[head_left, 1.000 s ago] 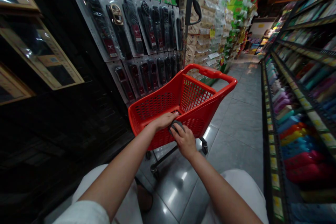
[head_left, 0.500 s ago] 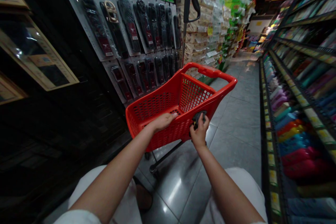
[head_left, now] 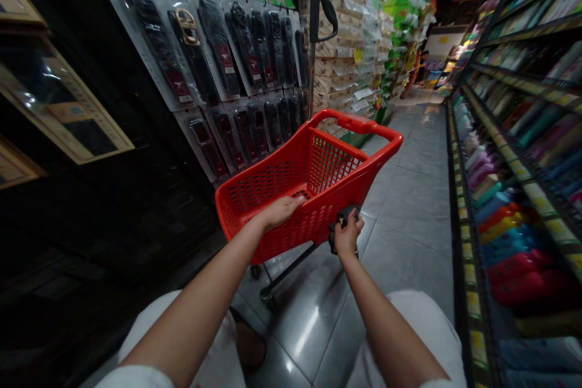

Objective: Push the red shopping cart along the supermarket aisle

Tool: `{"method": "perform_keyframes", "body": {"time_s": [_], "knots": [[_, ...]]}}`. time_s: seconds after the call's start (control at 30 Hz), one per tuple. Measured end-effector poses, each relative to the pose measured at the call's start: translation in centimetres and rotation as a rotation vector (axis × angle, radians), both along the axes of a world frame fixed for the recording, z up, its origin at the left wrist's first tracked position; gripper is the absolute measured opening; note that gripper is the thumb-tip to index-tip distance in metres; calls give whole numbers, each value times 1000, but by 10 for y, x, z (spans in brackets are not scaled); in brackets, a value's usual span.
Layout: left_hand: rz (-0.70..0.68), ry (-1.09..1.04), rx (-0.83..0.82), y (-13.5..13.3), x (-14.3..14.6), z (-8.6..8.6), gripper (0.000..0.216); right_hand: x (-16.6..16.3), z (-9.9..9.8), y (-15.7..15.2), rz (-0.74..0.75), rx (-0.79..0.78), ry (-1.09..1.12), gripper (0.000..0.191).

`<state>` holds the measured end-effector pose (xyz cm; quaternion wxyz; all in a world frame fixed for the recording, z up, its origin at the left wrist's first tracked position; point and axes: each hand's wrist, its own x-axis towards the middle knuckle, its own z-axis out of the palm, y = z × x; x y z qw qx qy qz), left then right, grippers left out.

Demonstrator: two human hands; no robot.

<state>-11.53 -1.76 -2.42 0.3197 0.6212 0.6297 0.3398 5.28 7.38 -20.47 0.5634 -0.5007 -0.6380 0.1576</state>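
A red plastic shopping cart (head_left: 282, 242) with perforated basket walls stands at an angle in front of me. My left hand (head_left: 278, 212) grips the near side rim of its basket, the thumb lying along the inner side. Just outside the basket's near wall, my right hand (head_left: 348, 233) is closed around a small black object with a bit of yellow (head_left: 335, 235). What kind of object it is I cannot make out, as my fingers cover part of it. The visible part of the basket floor holds nothing I can see.
Packaged belts (head_left: 218, 42) hang on a rack behind the cart. A black upright handle on a pole (head_left: 324, 17) rises there, beside stacked cartons (head_left: 341, 73). Shelves of folded colourful goods (head_left: 513, 224) line the right side. Grey floor tiles (head_left: 400, 218) run down the aisle.
My right hand has turned and lowered slightly with the black object. The left hand keeps its place on the cart's rim. The view has shifted slightly.
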Motion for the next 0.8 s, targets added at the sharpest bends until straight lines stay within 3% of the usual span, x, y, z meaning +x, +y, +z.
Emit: {"method": "perform_keyframes", "body": {"time_s": [0.07, 0.2, 0.27, 0.53, 0.67, 0.8], "knots": [[-4, 9, -3, 1, 0, 0, 66, -9, 1, -9, 30, 10, 4, 66], [0, 18, -24, 2, 0, -1, 67, -22, 14, -37, 282, 104, -119, 74], [-2, 34, -42, 2, -1, -1, 66, -21, 13, -40, 325, 94, -137, 75], [-5, 326, -56, 1, -2, 5, 57, -9, -26, -10, 65, -286, 182, 70], [13, 566, -55, 10, 8, 18, 50, -2, -4, 3, -49, -287, 323, 70], [-18, 572, 46, 29, 28, 22, 49, 21, 36, 32, 1, -75, 240, 69]]}}
